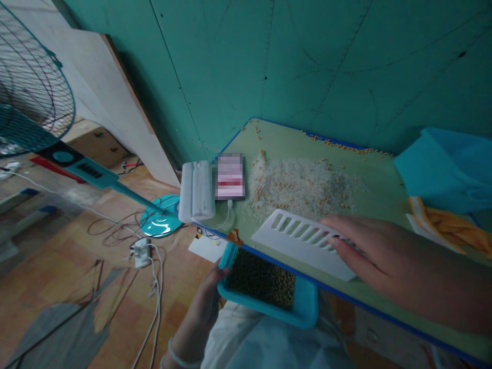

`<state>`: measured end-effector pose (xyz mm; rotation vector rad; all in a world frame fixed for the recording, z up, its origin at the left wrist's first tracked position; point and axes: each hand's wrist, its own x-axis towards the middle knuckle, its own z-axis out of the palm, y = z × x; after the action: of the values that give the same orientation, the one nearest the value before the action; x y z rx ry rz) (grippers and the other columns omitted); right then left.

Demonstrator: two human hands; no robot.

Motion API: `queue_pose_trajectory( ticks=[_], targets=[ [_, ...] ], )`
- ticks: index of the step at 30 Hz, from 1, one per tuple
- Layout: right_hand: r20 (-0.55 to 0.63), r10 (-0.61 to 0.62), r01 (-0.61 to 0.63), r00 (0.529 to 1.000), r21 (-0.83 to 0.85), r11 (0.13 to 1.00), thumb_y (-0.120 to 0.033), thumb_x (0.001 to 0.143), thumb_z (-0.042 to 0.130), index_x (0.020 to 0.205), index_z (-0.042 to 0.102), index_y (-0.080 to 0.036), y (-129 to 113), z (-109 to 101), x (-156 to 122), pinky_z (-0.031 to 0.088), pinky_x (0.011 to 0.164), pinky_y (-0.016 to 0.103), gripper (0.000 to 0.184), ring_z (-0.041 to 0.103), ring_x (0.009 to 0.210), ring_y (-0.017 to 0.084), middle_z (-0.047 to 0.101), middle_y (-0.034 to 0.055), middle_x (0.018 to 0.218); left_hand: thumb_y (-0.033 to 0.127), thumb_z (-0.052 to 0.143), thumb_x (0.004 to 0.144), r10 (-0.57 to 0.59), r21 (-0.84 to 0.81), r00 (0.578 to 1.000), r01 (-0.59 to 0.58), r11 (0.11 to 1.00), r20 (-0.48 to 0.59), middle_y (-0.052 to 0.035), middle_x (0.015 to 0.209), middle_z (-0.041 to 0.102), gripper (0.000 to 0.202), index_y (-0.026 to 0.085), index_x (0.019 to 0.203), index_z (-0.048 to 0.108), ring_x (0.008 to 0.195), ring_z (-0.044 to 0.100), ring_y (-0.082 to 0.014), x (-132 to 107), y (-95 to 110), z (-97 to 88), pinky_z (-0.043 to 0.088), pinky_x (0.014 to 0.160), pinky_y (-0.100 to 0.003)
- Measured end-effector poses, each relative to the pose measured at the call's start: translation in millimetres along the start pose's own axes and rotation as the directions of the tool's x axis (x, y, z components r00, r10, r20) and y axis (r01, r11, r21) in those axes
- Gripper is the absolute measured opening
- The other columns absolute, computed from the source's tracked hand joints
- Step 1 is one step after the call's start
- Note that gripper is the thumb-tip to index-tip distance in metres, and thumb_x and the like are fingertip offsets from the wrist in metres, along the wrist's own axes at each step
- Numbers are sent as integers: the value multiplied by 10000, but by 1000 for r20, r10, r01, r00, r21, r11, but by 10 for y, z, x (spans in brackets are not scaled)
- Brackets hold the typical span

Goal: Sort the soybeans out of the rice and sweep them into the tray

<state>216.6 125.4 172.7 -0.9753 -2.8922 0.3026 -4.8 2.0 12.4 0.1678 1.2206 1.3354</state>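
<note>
My left hand (210, 287) grips the left end of a blue plastic tray (307, 312), held below the table's front edge above my lap. Inside it are dark beans (248, 271) and yellow soybeans (285, 291). My right hand (369, 251) is closed on a white slotted plastic board (292, 248), which is tilted at the near side of a spread of white rice-like grains (295, 174). Yellow soybeans (269, 192) are mixed among these grains on the pale green table (376, 205). The fingertips of my left hand are partly hidden.
A white case (197, 192) and a phone-like device (229, 177) with a cable lie at the table's left end. Soybeans line the back edge. A blue bin (442, 169) and orange cloth (453, 225) are at right. A fan (88, 171) and cables stand left.
</note>
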Motion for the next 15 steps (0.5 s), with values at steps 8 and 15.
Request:
queue_pose_trajectory(
  ticks=[8,15],
  targets=[
    [-114,-43,33,993,-89,995,-139,826,363,941,557,-210,-42,10,-83,500,515,280,237,654,687,194,689,58,817,250,580,666,-39,21,999,39,999,8,-35,862,784,391,168,1035,681,984,636,-315,27,-34,-55,478,833,-361],
    [-240,-281,206,929,-294,933,-37,793,269,894,528,-190,-329,196,-262,439,467,319,317,618,586,196,673,58,690,270,579,669,-25,25,1000,25,999,9,-51,962,765,260,174,864,721,1014,619,-334,29,-55,-43,487,787,-354]
  ],
)
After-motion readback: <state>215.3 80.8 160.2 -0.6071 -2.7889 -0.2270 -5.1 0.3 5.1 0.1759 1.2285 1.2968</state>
